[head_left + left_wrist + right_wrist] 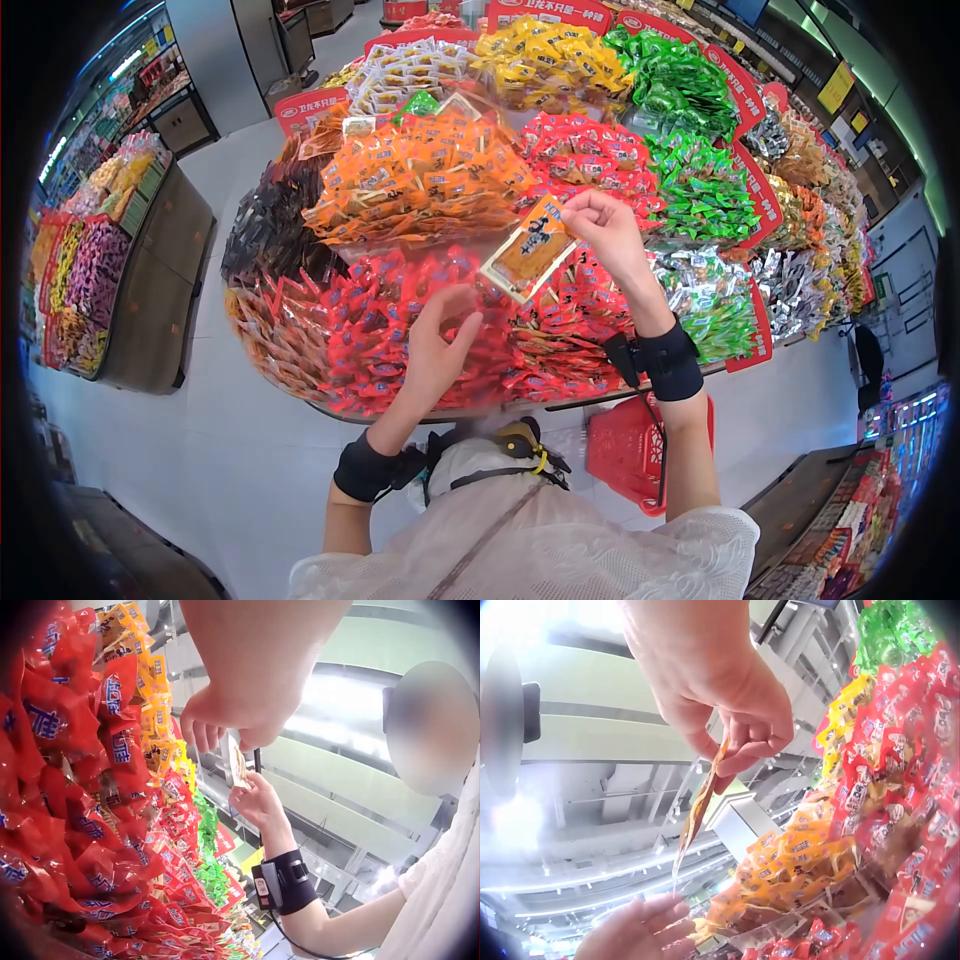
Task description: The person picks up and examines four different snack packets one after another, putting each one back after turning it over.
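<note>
My right hand (612, 235) pinches a snack packet (530, 250) by its upper right corner, above the heaped display. The packet has an orange top, a pale border and a brown snack showing in its middle. In the right wrist view the packet (697, 810) appears edge-on, hanging from thumb and fingers. Lower and to the left, my left hand (440, 340) hovers over red packets (375, 330) with its fingers loosely bent and nothing in them. The left hand (641, 930) is just below the packet's lower end in the right wrist view.
Orange packets (420, 170), yellow packets (550, 60) and green packets (690, 85) fill other sections of the display. A red basket (630, 450) stands on the floor by its front edge. Another display stand (150, 290) is at the left.
</note>
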The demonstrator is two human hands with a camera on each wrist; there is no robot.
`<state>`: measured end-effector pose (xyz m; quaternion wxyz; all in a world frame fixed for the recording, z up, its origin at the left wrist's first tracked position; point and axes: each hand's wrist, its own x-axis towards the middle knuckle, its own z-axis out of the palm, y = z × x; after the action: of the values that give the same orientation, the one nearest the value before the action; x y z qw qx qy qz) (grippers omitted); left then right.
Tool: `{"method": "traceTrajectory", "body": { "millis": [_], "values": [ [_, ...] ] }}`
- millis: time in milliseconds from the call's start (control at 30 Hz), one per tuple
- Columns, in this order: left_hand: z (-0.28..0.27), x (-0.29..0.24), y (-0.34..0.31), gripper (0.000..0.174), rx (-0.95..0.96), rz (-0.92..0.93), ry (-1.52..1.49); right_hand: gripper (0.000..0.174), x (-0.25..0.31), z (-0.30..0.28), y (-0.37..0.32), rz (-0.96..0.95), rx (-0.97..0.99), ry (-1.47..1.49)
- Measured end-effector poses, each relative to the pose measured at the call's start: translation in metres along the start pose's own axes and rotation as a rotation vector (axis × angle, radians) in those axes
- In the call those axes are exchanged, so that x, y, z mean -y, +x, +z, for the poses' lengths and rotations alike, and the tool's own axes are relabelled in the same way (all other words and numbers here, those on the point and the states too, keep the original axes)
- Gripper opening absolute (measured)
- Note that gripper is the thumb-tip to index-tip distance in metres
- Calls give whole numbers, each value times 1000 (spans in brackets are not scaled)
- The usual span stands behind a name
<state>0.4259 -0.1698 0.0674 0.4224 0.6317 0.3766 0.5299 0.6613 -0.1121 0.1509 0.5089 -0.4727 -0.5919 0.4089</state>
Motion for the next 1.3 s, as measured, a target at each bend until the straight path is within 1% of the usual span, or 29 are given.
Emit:
{"method": "traceTrajectory", "body": {
  "millis": [133,233,267,333,367,500,633,700,800,900,1000,1200,1300],
  "values": [
    [7,5,1,32,-30,-26,-92,5,-8,9,-15,53,55,21],
    [13,6,-2,28,16,-114,-232,5,-19,18,-25,40,84,21],
    [15,7,-3,27,35,-132,-255,5,-21,20,-28,20,109,66],
    [19,9,-6,25,72,-169,-303,5,-19,23,-36,60,125,42],
    [20,11,-8,25,86,-182,-302,5,-19,24,-39,81,133,28],
    [25,12,-11,23,118,-231,-326,6,-28,24,-42,66,133,46],
    [29,7,-12,23,152,-295,-370,6,-26,23,-43,70,138,52],
    [33,7,-12,23,160,-284,-370,6,-28,23,-42,57,140,38],
    [36,9,-13,23,149,-296,-353,14,-35,25,-43,78,126,142],
    [37,12,-13,22,113,-301,-357,15,-34,28,-49,39,66,226],
    [36,14,-13,21,97,-293,-374,15,-41,26,-57,79,41,252],
    [37,11,-14,17,108,-283,-416,8,-60,27,-67,118,11,314],
    [38,14,-15,17,107,-285,-380,6,-64,27,-68,131,7,324]
  ]
}}
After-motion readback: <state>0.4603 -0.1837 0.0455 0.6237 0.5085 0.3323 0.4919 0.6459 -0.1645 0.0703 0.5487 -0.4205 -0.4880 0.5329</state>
